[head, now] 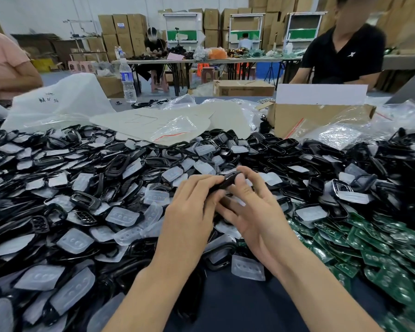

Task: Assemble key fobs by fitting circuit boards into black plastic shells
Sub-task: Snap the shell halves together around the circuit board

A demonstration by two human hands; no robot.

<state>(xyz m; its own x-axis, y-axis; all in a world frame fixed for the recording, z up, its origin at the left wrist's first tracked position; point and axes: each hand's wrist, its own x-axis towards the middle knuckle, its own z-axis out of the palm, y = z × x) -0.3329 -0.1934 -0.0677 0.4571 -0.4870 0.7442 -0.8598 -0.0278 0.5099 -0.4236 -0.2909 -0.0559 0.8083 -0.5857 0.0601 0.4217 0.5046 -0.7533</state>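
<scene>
The left hand [192, 207] and the right hand [252, 212] meet fingertip to fingertip and pinch one black plastic shell [225, 184], held just above the heap of loose shells [86, 200] spreading to the left; the fingers hide whether a board sits inside. Probable faults: a board seated askew may jam or crack under uneven pressure. A slipped shell would be lost in the heap, away from the green circuit boards [374, 250] right of the right hand.
</scene>
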